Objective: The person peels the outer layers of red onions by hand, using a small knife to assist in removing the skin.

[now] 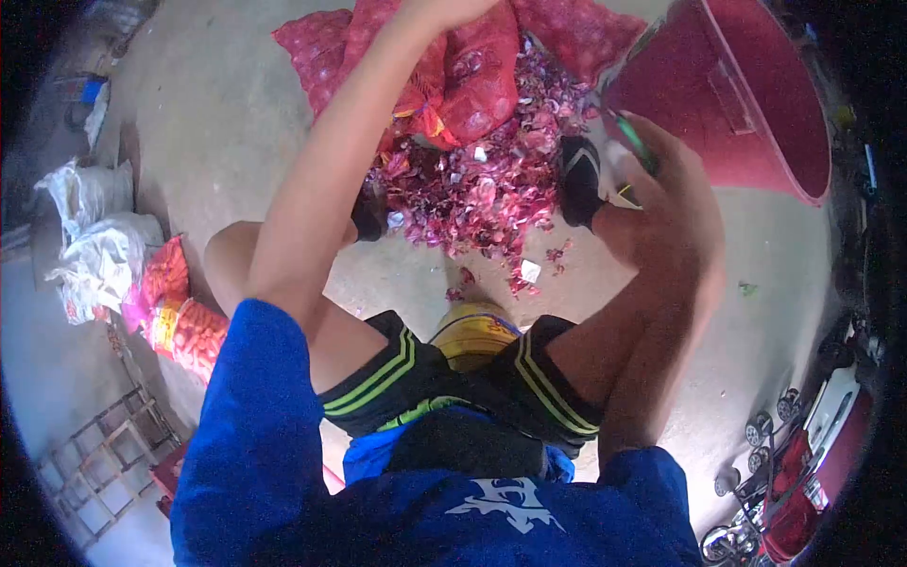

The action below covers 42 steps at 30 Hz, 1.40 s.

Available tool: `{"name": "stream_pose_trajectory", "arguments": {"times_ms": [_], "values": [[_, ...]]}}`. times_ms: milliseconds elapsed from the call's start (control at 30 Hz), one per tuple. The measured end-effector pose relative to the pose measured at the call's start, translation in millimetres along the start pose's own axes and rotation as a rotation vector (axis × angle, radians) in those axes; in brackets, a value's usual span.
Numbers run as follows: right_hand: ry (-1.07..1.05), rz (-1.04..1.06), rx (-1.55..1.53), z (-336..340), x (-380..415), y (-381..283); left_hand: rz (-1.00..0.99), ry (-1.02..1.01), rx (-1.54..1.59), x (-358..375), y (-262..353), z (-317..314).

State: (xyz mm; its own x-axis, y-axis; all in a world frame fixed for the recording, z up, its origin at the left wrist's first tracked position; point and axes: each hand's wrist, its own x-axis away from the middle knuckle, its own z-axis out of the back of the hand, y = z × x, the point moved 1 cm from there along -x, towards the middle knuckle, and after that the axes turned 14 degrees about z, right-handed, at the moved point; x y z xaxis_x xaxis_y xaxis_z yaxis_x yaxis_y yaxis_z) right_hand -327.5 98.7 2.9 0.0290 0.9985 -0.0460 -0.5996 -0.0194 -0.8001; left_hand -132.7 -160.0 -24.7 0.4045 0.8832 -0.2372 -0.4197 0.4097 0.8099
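Note:
My left hand (458, 8) reaches over the red mesh sacks of onions (482, 90) at the top of the head view. The frame's upper edge cuts it off, so its fingers are hidden. On the right, my right hand (671, 184) is closed around a small green-handled knife (635, 140), held above my right foot. Its thin end points up and left, though blur hides the detail. Between my feet spreads a heap of purple onion skins (472, 194).
A large red tub (784, 113) stands at the upper right. White sacks (109, 255) and a filled red mesh bag (194, 331) lie on the left. I sit on a yellow container (472, 335). A wheeled frame (775, 454) stands at the lower right.

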Motion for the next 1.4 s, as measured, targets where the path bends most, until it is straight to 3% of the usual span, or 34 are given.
{"name": "stream_pose_trajectory", "arguments": {"times_ms": [33,67,133,167,267,300,333,367,400,433,533,600,667,733,800,867,900,933,1000,1067,1133,1167,1200,1267,1300,1333,1400], "values": [[0.074,-0.028,-0.012,2.8,0.2,3.4,0.238,0.128,-0.265,27.8,-58.8,-5.6],[0.068,-0.026,-0.006,3.1,-1.7,8.6,-0.014,0.169,-0.203,41.5,-126.5,-18.2],[-0.005,-0.002,0.114,2.1,-12.6,19.1,0.193,0.018,-0.319,80.4,-183.0,-41.8],[-0.064,-0.014,0.221,4.5,-17.0,10.9,0.161,-0.042,-0.376,86.6,-221.5,-61.4],[-0.147,0.067,0.144,4.8,-29.3,23.7,0.459,-0.252,-0.482,91.7,-249.5,-112.2],[-0.154,0.067,0.144,2.9,-34.3,25.6,0.448,-0.202,-0.441,94.3,-265.9,-137.8],[-0.153,0.041,0.13,0.5,-38.5,26.1,0.636,-0.281,-0.465,91.9,-259.5,-157.1],[-0.151,0.014,0.116,-1.1,-42.3,25.4,0.672,-0.361,-0.424,90.4,-258.0,-179.6],[-0.153,-0.017,0.104,-1.4,-45.1,23.3,0.526,-0.611,-0.471,94.1,-248.9,-193.5],[-0.156,-0.049,0.095,-0.3,-47.9,21.1,0.531,-0.619,-0.461,99.4,-245.3,-210.3],[-0.14,-0.105,0.079,2.2,-59.5,14.7,0.775,-0.454,-0.017,100.2,-248.2,-247.1],[-0.221,-0.188,0.17,3.8,-64.7,10.5,0.85,-0.355,-0.032,78.2,-278.2,-248.1],[-0.232,-0.14,0.195,5.0,-62.7,14.1,0.915,-0.248,-0.052,61.1,-291.1,-238.6],[-0.241,-0.101,0.223,7.0,-61.4,13.5,0.784,-0.11,-0.287,48.1,-291.5,-228.3],[-0.233,-0.261,0.195,8.6,-63.9,10.1,0.647,-0.052,-0.425,40.5,-292.2,-225.3],[-0.246,-0.25,0.225,12.9,-62.1,11.8,0.171,-0.131,-0.745,36.0,-290.4,-224.8],[-0.271,-0.241,0.255,14.1,-61.1,13.7,-0.018,-0.11,-0.761,36.5,-287.8,-226.5],[-0.267,-0.239,0.252,14.9,-60.4,17.0,-0.022,-0.11,-0.764,33.6,-287.2,-229.9],[-0.263,-0.138,0.253,14.9,-56.7,20.9,0.33,-0.569,-0.538,35.5,-275.0,-232.2],[-0.267,-0.159,0.237,16.4,-57.1,21.8,0.388,-0.464,-0.477,48.1,-276.6,-235.7],[-0.267,-0.178,0.228,17.8,-57.1,20.9,0.734,-0.297,-0.571,64.3,-290.9,-245.6],[-0.262,-0.181,0.221,18.6,-57.4,20.5,0.845,-0.372,-0.515,70.1,-291.8,-242.6],[-0.257,-0.183,0.215,19.3,-57.0,20.4,0.847,-0.373,-0.516,80.7,-296.3,-244.3],[-0.256,-0.159,0.212,18.9,-53.7,22.7,0.753,-0.036,-0.53,101.0,-303.5,-244.2],[-0.253,-0.136,0.209,18.8,-52.0,23.3,0.888,-0.151,-0.394,95.1,-294.9,-232.9],[-0.25,-0.14,0.208,19.3,-50.6,24.1,0.886,-0.155,-0.396,94.1,-293.1,-231.5],[-0.262,-0.123,0.196,21.0,-49.0,24.8,0.812,0.006,-0.384,92.1,-290.2,-231.0]]}}
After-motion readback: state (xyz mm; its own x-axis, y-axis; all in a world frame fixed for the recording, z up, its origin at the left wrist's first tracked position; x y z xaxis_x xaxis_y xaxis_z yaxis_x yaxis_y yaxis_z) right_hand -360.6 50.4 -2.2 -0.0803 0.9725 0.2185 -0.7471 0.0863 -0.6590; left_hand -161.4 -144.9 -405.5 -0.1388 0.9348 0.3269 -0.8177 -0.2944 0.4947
